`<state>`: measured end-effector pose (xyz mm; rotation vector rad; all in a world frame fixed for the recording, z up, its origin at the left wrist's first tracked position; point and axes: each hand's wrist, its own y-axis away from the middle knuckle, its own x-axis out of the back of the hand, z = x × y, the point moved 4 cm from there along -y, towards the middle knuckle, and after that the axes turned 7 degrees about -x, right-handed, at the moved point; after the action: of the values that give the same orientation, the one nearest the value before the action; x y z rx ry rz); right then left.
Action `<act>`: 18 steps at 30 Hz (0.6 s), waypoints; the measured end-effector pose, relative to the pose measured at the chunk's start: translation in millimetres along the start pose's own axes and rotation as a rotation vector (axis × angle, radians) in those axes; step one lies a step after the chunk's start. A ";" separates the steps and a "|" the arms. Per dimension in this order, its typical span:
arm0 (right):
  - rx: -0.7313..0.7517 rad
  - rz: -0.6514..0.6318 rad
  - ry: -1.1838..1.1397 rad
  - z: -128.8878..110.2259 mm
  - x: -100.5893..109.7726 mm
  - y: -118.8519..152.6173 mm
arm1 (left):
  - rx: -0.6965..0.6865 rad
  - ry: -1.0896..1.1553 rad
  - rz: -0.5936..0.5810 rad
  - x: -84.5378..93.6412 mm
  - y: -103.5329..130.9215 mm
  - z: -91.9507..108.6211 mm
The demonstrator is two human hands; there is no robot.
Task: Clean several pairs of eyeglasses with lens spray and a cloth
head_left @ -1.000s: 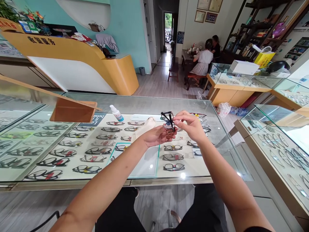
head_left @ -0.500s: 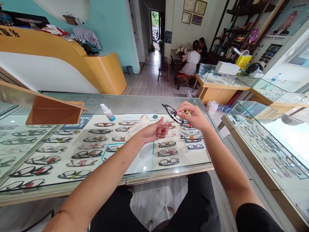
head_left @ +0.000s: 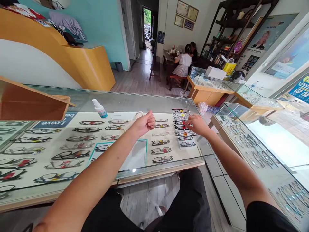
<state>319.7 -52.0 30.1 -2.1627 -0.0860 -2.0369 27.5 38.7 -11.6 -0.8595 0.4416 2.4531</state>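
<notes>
My left hand (head_left: 144, 123) is closed in a loose fist above the glass display counter (head_left: 116, 102), beside a pale cloth (head_left: 129, 125) partly hidden by it. At the right end of the counter, my right hand (head_left: 196, 124) has its fingers pinched at the stacked column of glasses (head_left: 181, 122). Which pair it touches, and how firmly, is hard to make out. A white spray bottle (head_left: 99, 108) with a blue label stands left of the cloth. Rows of glasses (head_left: 87, 130) lie across the counter.
A wooden-framed mirror or stand (head_left: 33, 103) juts in at the left. More glass cases (head_left: 248, 135) stand at the right. Two people (head_left: 184, 61) sit at a table at the back. A yellow desk (head_left: 96, 67) is beyond the counter.
My right hand has lowered to the column of glasses; the black pair it held up is no longer raised. My left hand's fingers have curled in. The view has shifted right.
</notes>
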 end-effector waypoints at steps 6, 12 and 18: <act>0.001 -0.015 0.024 2.8 -6.3 0.8 | 0.038 0.026 0.028 2.8 -2.8 -1.6; -0.015 -0.009 0.049 6.5 -10.8 1.4 | 0.054 0.017 0.053 4.4 -1.6 -1.4; -0.163 -0.031 -0.098 5.1 -0.8 -4.1 | 0.067 0.007 0.067 6.2 -2.4 -2.2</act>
<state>324.1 -47.0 29.3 -2.3733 0.0356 -2.0182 25.7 41.9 -17.6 -0.8386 0.5605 2.4817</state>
